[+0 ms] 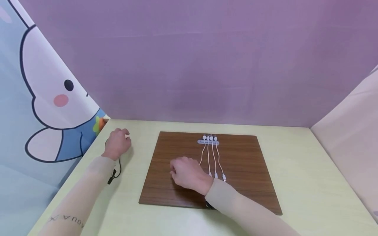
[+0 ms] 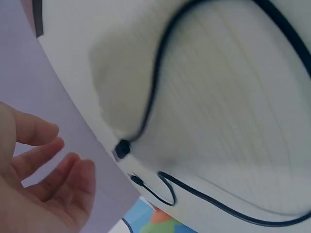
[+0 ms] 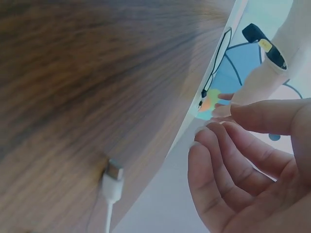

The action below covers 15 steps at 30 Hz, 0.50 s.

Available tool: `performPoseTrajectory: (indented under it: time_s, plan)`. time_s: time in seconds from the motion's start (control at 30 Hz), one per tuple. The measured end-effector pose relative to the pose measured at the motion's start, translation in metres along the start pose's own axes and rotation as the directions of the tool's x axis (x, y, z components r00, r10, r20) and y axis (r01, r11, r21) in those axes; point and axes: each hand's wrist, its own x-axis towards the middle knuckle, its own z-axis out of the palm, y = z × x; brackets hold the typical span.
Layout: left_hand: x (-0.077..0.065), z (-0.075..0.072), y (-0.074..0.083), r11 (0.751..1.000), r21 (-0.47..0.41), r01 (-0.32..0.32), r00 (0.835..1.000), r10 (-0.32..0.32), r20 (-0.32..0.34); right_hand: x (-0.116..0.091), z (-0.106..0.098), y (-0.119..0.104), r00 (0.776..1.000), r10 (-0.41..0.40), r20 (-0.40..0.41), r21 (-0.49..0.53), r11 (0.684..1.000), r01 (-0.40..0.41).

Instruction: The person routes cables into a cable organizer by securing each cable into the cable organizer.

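Observation:
My left hand (image 1: pixel 117 142) hovers over the left of the table, fingers loosely curled with nothing in them. Below it lies a black cable (image 1: pixel 120 168); the left wrist view shows its black plug (image 2: pixel 123 148) and a smaller black connector (image 2: pixel 137 180) beside the fingers (image 2: pixel 80 179). Over the left half of the brown wooden board (image 1: pixel 165 147), my right hand (image 1: pixel 189 173) has its fingers bent and holds nothing. Several white USB cables (image 1: pixel 213 157) run down the board from a grey cable holder (image 1: pixel 218 143). One white USB plug (image 3: pixel 112 187) is close to the right hand.
The board lies on a pale yellow table (image 1: pixel 295 164). A purple cloth (image 1: pixel 189 65) hangs behind, and a cartoon-printed cloth (image 1: pixel 44 98) stands along the left. A pale cloth (image 1: pixel 351 131) borders the right side.

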Motion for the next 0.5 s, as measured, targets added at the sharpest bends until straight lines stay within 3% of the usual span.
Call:
performPoseTrajectory:
  time_s: [0.3,0.5]
  plan:
    - [0.001,-0.002,-0.013,0.992,0.052,0.114,0.982,-0.12,0.143,0.01,-0.001,-0.011,0.998,-0.063,0.009,0.004,0.998,0.063]
    - [0.004,0.001,-0.016,0.989,0.046,0.14,0.977,-0.145,0.157,0.015,0.001,-0.016,0.997,-0.056,0.044,0.018,0.998,0.056]
